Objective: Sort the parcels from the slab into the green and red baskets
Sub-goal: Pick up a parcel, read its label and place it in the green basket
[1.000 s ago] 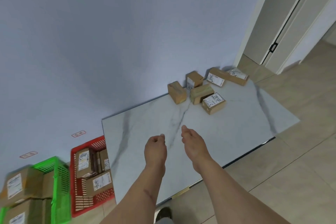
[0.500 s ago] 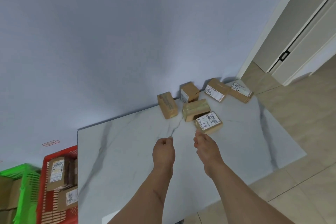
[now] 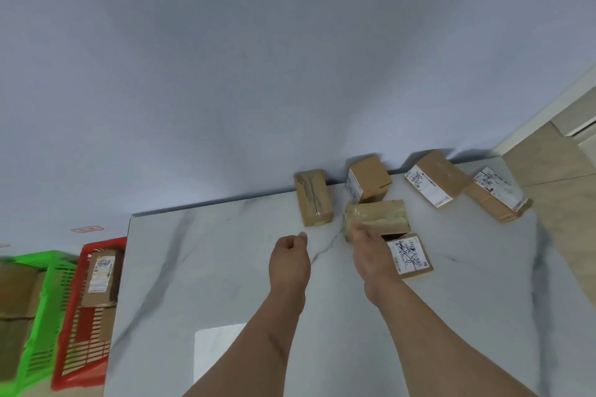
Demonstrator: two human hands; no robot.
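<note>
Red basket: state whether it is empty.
Not empty. The red basket holds a labelled parcel beside the slab.

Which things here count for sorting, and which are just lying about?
Job: six parcels on the slab, including the taped parcel at the right hand; green basket; red basket.
Lying about: wall stickers; doorframe.
</note>
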